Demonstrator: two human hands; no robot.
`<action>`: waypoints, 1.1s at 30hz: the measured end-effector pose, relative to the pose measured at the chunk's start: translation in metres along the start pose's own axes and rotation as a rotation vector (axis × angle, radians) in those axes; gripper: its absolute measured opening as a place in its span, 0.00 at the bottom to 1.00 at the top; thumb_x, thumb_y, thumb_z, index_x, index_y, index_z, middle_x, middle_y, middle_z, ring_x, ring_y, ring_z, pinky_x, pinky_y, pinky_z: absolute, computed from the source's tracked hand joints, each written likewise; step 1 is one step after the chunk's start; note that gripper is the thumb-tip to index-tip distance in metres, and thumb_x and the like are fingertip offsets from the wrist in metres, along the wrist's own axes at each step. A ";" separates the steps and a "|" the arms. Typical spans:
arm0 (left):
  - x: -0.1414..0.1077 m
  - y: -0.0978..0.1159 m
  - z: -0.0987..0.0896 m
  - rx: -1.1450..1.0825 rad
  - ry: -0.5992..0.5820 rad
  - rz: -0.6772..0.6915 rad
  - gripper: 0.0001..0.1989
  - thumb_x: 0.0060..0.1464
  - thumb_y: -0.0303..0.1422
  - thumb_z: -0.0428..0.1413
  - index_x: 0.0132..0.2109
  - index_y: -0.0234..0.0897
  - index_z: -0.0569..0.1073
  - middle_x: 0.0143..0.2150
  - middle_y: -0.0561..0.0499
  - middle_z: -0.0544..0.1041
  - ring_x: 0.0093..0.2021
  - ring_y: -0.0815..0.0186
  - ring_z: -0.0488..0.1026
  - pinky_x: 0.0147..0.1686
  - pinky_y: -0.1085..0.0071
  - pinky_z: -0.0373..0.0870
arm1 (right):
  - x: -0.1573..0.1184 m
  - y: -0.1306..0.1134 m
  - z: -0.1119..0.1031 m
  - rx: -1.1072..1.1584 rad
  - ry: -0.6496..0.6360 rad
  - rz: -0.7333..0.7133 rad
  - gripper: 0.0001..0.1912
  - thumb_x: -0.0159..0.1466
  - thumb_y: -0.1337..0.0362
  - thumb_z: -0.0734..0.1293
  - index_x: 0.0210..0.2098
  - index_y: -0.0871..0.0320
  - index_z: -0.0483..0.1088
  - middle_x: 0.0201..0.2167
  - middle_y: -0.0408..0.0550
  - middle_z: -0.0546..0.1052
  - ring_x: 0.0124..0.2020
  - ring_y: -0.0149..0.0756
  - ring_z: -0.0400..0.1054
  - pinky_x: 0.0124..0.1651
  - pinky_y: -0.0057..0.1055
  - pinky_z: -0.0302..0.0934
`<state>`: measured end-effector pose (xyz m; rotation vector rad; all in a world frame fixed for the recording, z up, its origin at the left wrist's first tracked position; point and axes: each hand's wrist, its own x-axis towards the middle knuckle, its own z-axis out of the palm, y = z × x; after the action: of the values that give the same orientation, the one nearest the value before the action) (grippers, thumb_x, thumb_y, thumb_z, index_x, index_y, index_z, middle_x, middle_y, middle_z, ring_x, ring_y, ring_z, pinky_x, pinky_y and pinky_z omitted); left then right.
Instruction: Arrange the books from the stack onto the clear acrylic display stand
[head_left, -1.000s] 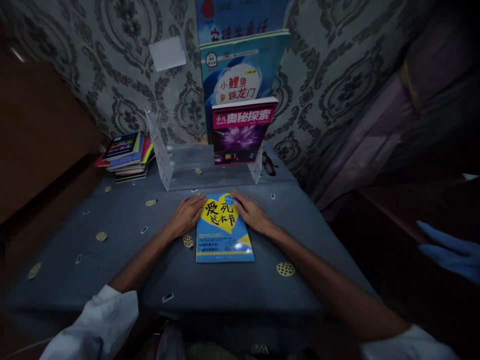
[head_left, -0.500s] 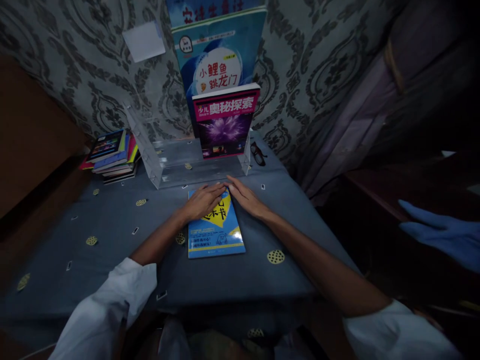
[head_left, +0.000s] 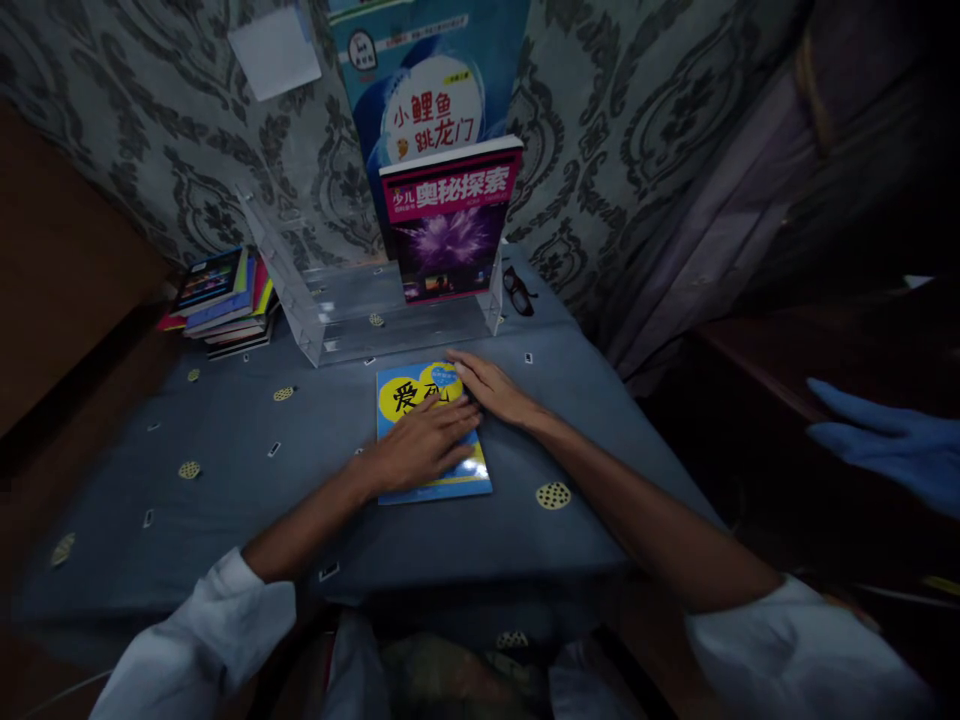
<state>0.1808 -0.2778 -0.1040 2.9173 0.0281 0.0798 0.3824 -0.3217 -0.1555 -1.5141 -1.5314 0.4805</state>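
A blue book (head_left: 435,490) with yellow heart shapes and black lettering lies flat on the cloth-covered table. Across the middle of its cover rests my left hand (head_left: 427,440), fingers stretched out and palm down, hiding part of the print. My right hand (head_left: 495,390) lies at the book's upper right edge, fingers extended, with its fingertips at the top corner. Just behind the book stands a clear acrylic rack (head_left: 360,325). It bears a magenta and purple book (head_left: 451,225) in front and a taller blue-green book (head_left: 435,105) behind.
A stack of books (head_left: 221,305) sits at the table's back left. Dark-framed glasses (head_left: 519,292) lie right of the rack. A white card (head_left: 275,55) is on the patterned wall. At the far right is a blue glove (head_left: 892,435) beyond the table edge (head_left: 667,460).
My left hand has slid down the cover toward me, uncovering the top of the book. My right hand stays at the upper right edge. The view has tilted slightly downward.
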 end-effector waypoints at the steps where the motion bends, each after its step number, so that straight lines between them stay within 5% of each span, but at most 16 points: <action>1: -0.005 0.008 0.001 0.002 -0.001 0.025 0.25 0.70 0.42 0.45 0.68 0.36 0.61 0.70 0.43 0.64 0.72 0.60 0.55 0.70 0.54 0.49 | 0.000 0.000 0.000 -0.009 0.004 -0.004 0.26 0.73 0.51 0.54 0.63 0.57 0.66 0.62 0.54 0.72 0.63 0.43 0.65 0.68 0.46 0.56; 4: -0.019 0.026 0.007 0.026 -0.011 0.084 0.30 0.69 0.47 0.46 0.70 0.35 0.58 0.71 0.42 0.62 0.73 0.60 0.52 0.72 0.56 0.45 | 0.000 0.001 0.001 -0.026 0.010 -0.013 0.25 0.73 0.52 0.54 0.62 0.55 0.68 0.61 0.52 0.73 0.62 0.43 0.66 0.67 0.48 0.58; 8: -0.026 0.034 0.013 0.090 -0.025 0.086 0.28 0.71 0.42 0.44 0.71 0.34 0.56 0.72 0.42 0.59 0.74 0.61 0.49 0.72 0.57 0.42 | 0.001 0.000 0.002 -0.043 0.009 -0.023 0.25 0.72 0.53 0.54 0.61 0.58 0.69 0.59 0.55 0.75 0.61 0.44 0.68 0.66 0.48 0.59; 21: -0.009 0.013 0.020 0.151 0.056 0.169 0.21 0.72 0.34 0.44 0.68 0.36 0.62 0.68 0.47 0.66 0.72 0.63 0.54 0.70 0.62 0.52 | -0.002 0.009 0.003 -0.049 0.026 -0.091 0.22 0.71 0.56 0.56 0.60 0.54 0.70 0.62 0.52 0.72 0.64 0.44 0.65 0.67 0.49 0.57; 33: -0.008 0.007 0.014 0.147 -0.014 0.208 0.26 0.67 0.25 0.45 0.71 0.35 0.56 0.70 0.43 0.63 0.73 0.62 0.52 0.70 0.57 0.52 | -0.006 0.004 0.001 -0.166 -0.018 -0.108 0.23 0.69 0.58 0.61 0.60 0.57 0.70 0.64 0.57 0.69 0.66 0.48 0.62 0.67 0.52 0.57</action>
<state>0.1737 -0.2880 -0.1161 3.0570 -0.2839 0.0945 0.3830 -0.3256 -0.1615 -1.5456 -1.6922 0.3114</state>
